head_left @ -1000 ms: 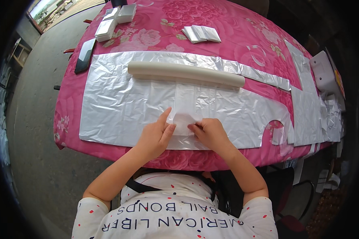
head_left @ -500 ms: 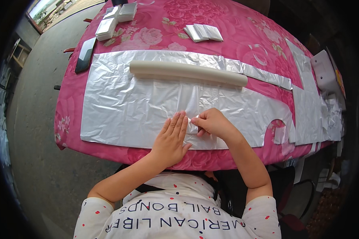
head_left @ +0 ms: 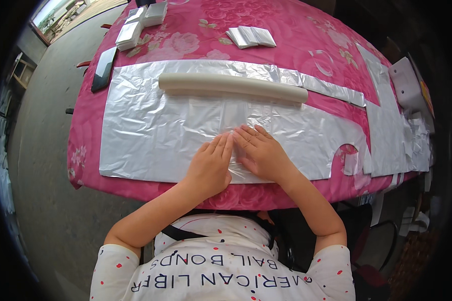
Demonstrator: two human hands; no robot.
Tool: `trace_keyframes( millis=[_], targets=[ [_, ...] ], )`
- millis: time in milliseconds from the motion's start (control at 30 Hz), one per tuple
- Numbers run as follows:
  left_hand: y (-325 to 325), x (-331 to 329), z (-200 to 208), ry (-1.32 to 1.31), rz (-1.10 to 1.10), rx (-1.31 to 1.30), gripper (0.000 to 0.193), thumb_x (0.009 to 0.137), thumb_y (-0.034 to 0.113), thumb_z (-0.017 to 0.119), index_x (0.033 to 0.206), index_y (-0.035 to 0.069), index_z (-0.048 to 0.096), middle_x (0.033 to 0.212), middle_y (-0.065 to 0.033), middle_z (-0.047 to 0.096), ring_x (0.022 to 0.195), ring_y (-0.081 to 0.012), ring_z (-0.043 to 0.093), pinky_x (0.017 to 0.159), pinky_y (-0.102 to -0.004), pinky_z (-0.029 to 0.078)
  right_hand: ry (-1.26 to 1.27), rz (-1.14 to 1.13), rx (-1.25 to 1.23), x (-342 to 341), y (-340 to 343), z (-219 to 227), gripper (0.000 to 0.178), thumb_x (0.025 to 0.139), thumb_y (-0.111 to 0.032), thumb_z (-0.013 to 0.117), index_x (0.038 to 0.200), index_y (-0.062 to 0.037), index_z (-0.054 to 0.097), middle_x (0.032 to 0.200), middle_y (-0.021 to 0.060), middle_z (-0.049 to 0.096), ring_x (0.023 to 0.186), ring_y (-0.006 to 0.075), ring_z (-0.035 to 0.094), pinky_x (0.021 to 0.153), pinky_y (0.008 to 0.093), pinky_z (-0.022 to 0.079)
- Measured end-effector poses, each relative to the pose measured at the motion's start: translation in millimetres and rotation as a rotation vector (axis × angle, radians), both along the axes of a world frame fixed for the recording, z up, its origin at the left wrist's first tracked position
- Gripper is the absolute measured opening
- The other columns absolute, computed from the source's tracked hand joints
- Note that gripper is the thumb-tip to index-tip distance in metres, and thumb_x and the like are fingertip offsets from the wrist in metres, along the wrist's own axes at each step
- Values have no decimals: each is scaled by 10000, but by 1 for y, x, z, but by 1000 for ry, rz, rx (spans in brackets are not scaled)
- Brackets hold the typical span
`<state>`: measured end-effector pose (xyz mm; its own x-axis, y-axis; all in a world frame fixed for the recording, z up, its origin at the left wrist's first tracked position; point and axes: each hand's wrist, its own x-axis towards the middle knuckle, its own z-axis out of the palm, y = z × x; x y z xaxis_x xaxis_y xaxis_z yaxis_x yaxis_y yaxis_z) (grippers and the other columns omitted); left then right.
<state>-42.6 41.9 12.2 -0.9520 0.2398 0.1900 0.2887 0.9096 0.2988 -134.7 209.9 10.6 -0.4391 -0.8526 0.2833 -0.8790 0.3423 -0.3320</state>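
Note:
A long thin white plastic sheet (head_left: pixel 150 125) lies spread over a pink flowered tablecloth (head_left: pixel 291 30). A folded strip of the sheet (head_left: pixel 236 108) runs from a pale roll (head_left: pixel 233 86) toward the near edge. My left hand (head_left: pixel 212 163) and my right hand (head_left: pixel 257 151) lie flat side by side on that strip, palms down, fingers straight and close together, thumbs nearly touching. Neither hand grips anything. The roll lies across the sheet just beyond my fingertips.
Small stacks of folded white plastic sit at the far middle (head_left: pixel 250 36) and far left (head_left: pixel 141 20). A dark flat bar (head_left: pixel 104 68) lies at the left table edge. More cut plastic pieces (head_left: pixel 394 133) and a white box (head_left: pixel 409 85) are on the right. Grey floor lies to the left.
My right hand, earlier pinching the strip's edge, now lies flat. Both hands have moved together onto the folded strip, pressing it down side by side.

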Motion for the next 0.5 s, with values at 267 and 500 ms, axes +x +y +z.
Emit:
trace_keyframes(
  millis=[267,500],
  targets=[
    [-11,-12,-15,207,-75,-59,481,671,78,601,1134,-25,522,1103,-139,590,1010,-244,576,809,-350,460,-115,21,-133,-13,2,2,440,685,66,541,1109,-44,586,1161,101,573,1096,278,522,935,374,416],
    [-11,17,3,163,-214,248,433,616,78,662,1038,20,586,1049,-125,627,889,-241,622,743,-337,484,-290,1,-283,25,10,-3,321,647,70,615,930,-74,659,967,51,626,875,241,573,750,319,484]
  ],
)
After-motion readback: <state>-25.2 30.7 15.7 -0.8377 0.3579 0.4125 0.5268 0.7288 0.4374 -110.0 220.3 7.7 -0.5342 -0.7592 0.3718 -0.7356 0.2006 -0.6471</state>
